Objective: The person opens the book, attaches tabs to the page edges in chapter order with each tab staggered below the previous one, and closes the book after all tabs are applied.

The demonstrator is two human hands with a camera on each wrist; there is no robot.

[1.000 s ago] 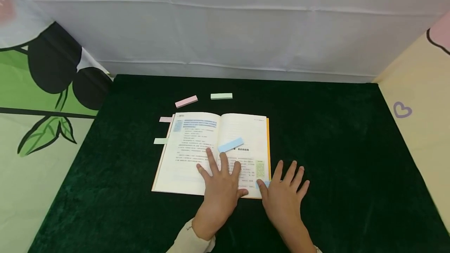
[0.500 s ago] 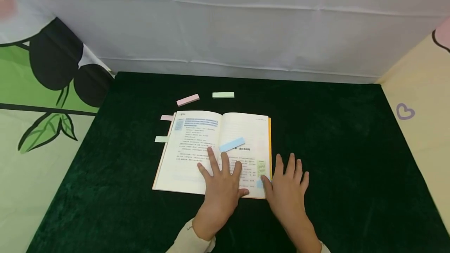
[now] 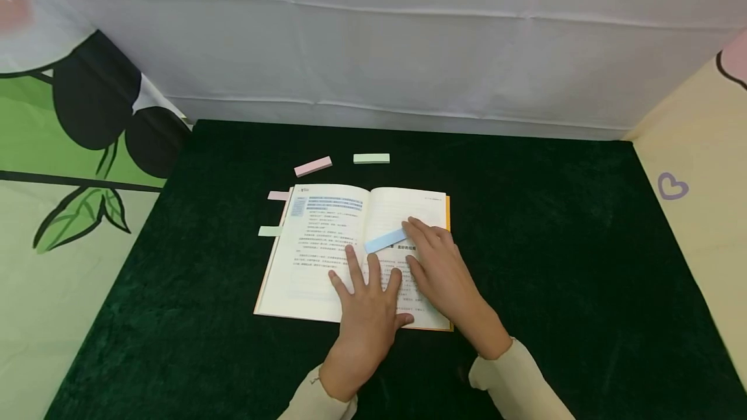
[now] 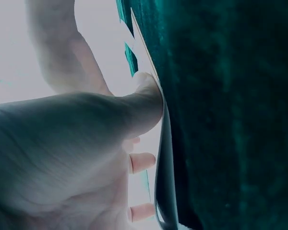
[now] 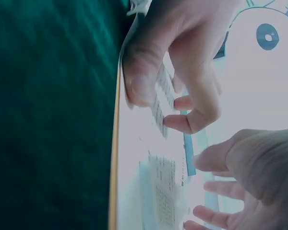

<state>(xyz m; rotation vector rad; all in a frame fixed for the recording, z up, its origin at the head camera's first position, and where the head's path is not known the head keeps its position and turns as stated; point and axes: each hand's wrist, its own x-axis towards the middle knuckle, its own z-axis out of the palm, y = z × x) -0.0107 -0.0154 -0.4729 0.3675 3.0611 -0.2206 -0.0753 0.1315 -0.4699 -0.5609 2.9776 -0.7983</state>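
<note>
An open book (image 3: 318, 284) lies on the table. My left hand (image 3: 366, 316) rests on it with fingers spread, across the lower middle of the pages; its thumb is near the bottom edge. A pad of blue sticky tabs (image 3: 384, 241) lies at a slant on the right page. My right hand (image 3: 446, 271) is over the right page, its fingertips at the right end of the blue pad and its thumb apart below. In the right wrist view the blue pad (image 5: 189, 155) shows beyond the right thumb; no pinch is visible.
Behind the book lie a pink sticky tab pad (image 3: 313, 166) and a green one (image 3: 371, 159). A pink tab (image 3: 277, 196) and a green tab (image 3: 269, 231) stick out from the book's left edge. Dark green cloth (image 3: 554, 245) covers the table.
My right hand has moved from the book's lower right edge, up and left to the blue pad's right end. My left hand has stayed in place.
</note>
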